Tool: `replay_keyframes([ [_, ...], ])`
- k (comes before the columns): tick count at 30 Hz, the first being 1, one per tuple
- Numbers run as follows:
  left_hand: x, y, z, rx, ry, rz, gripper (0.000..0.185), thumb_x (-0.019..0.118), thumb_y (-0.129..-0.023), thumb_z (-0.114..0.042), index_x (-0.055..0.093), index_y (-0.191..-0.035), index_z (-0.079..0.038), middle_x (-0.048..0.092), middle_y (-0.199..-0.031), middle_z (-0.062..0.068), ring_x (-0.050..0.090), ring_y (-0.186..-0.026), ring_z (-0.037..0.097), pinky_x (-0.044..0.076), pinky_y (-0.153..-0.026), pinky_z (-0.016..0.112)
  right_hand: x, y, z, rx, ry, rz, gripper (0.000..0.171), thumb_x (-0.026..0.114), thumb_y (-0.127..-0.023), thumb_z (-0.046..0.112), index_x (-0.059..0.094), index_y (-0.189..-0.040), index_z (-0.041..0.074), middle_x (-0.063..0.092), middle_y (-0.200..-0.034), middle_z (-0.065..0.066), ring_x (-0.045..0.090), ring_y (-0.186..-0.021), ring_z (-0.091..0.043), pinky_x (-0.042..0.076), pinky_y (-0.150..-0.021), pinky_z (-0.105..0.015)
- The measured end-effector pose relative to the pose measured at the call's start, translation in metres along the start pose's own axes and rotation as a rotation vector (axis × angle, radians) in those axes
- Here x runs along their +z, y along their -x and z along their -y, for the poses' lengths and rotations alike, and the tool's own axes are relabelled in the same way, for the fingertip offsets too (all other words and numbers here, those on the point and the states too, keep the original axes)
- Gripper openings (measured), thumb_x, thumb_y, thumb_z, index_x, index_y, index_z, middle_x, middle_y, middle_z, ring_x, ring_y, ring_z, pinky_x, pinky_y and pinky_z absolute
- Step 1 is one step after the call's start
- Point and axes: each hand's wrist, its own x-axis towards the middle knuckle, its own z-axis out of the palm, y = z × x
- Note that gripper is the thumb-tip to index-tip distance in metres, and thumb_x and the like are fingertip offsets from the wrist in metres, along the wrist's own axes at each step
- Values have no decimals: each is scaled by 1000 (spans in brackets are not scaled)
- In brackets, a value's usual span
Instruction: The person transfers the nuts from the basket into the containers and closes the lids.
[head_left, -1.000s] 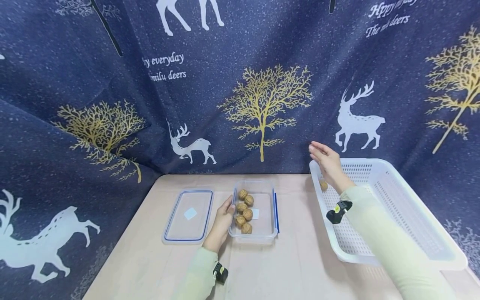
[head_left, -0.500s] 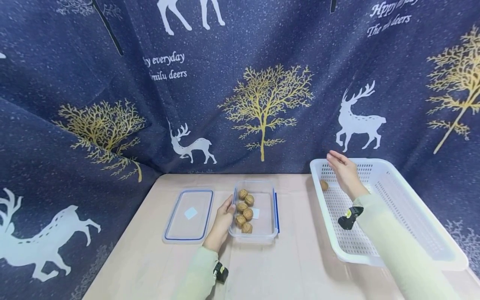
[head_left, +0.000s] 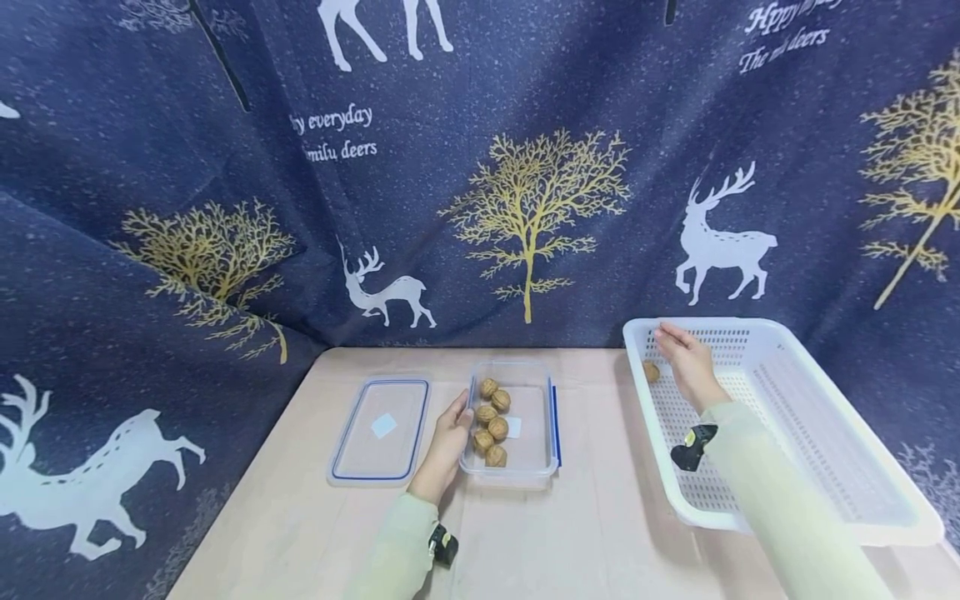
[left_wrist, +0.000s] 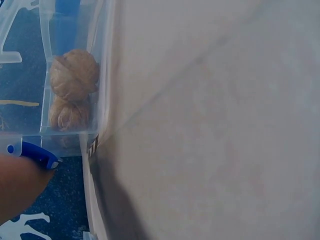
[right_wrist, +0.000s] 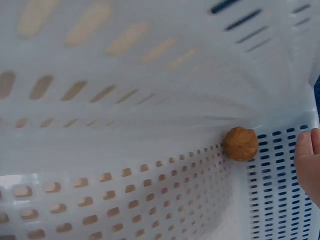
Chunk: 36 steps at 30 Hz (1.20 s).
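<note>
Fingers of right hand (head_left: pixel 686 360) (straight) near walnut (head_left: pixel 651 372) — inside basket (head_left: pixel 817 433).

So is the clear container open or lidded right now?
Open: the clear container shows walnuts uncovered; its lid lies beside it.

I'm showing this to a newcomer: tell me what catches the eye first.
The navy deer-print cloth behind the table dominates. In the middle, the left hand rests against a clear container holding five walnuts, its lid beside it. On the right, the right hand reaches into a white basket near a lone walnut.
</note>
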Motion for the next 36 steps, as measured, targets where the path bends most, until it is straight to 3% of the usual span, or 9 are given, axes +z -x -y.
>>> replay_keyframes([
  [7, 0, 0, 0, -11, -3, -1, 50, 39, -102, -9, 26, -151, -3, 21, -156, 21, 15, -144, 40, 13, -117, 53, 1, 1, -4, 55, 1, -15, 61, 53, -99, 17, 23, -150, 1, 20, -156, -18, 27, -143, -21, 27, -115, -25],
  [14, 0, 0, 0, -10, 0, 5, 51, 38, -102, -9, 26, -151, -4, 21, -156, 20, 16, -144, 39, 14, -117, 51, -3, 2, -10, 102, 189, -4, 61, 50, -101, 26, 22, -150, 2, 21, -156, -19, 23, -143, -31, 26, -116, -34],
  [17, -1, 0, 0, -10, 1, 4, 51, 39, -102, -9, 26, -151, -4, 21, -156, 20, 16, -144, 39, 14, -118, 51, -5, 2, -13, 118, 211, 3, 63, 49, -101, 28, 21, -151, 2, 20, -156, -19, 22, -143, -32, 26, -116, -35],
  [25, -1, 1, 0, -11, 15, -2, 51, 39, -102, -8, 26, -151, -3, 20, -156, 21, 15, -143, 40, 13, -117, 51, -10, 6, -21, 85, 346, 37, 60, 47, -102, 25, 24, -148, -6, 28, -151, -27, 29, -139, -39, 30, -115, -43],
  [36, -1, 10, -17, -23, 31, 18, 50, 38, -101, -3, 25, -149, 3, 19, -154, 25, 14, -142, 43, 13, -117, 53, -11, 4, -26, 102, 480, 42, 60, 54, -98, 24, 32, -144, -7, 35, -146, -30, 35, -135, -42, 33, -113, -47],
])
